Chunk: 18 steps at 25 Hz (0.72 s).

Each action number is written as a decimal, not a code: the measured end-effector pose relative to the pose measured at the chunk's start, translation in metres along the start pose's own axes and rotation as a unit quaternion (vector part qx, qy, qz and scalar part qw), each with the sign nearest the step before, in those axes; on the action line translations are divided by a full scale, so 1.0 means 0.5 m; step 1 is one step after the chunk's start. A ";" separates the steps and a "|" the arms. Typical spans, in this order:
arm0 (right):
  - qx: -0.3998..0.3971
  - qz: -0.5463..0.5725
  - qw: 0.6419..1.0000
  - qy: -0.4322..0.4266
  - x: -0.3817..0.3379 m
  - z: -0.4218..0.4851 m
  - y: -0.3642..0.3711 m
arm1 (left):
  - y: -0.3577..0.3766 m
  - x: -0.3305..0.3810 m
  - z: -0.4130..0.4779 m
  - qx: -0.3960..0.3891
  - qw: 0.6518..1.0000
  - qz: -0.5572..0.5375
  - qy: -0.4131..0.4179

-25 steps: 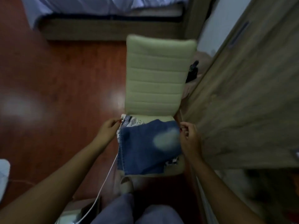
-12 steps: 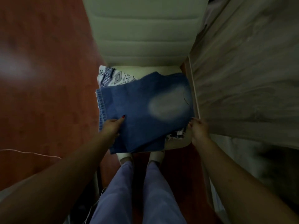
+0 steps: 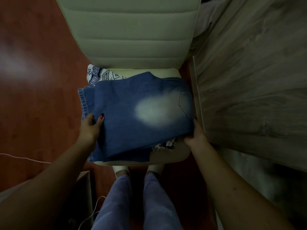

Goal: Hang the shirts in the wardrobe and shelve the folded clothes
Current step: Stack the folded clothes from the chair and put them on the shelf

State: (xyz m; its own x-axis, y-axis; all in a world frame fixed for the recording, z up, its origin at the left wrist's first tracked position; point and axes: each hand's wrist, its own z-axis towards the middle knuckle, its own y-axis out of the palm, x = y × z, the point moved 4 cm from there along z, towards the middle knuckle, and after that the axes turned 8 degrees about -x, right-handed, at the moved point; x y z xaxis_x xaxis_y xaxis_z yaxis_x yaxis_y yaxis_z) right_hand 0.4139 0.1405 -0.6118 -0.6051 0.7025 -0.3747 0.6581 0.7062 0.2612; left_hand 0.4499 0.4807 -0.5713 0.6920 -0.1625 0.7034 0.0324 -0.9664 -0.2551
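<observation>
Folded blue jeans (image 3: 132, 117) with a faded pale patch lie on top of a stack on the cream chair seat (image 3: 172, 155). Under them a white cloth with a dark blue pattern (image 3: 101, 76) sticks out at the back left and again at the front right. My left hand (image 3: 90, 128) grips the left edge of the jeans, thumb on top and fingers under the stack. My right hand (image 3: 196, 135) holds the right side, its fingers hidden beneath the denim.
The wardrobe's wood-grain door (image 3: 252, 77) stands close against the chair's right side. The chair's padded backrest (image 3: 129, 30) rises behind the stack. Red-brown floor (image 3: 36, 80) spreads to the left, with a white cable (image 3: 20, 158) across it. My legs (image 3: 132, 201) stand before the chair.
I have leaned in closer over the chair. Both hands slid from the stack's far corners to its near sides and took hold of it.
</observation>
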 end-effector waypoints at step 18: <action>-0.074 -0.559 0.726 -0.394 0.020 -0.176 0.193 | -0.055 -0.038 0.019 -0.109 0.992 -0.042 -0.044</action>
State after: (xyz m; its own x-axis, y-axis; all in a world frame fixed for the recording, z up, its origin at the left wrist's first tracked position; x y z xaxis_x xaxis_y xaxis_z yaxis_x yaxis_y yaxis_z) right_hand 0.4321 0.2233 -0.5121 -0.2410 -0.5434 -0.8041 -0.1372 0.8393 -0.5260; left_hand 0.4427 0.5123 -0.5842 0.7547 -0.0706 0.6523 -0.0572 -0.9975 -0.0418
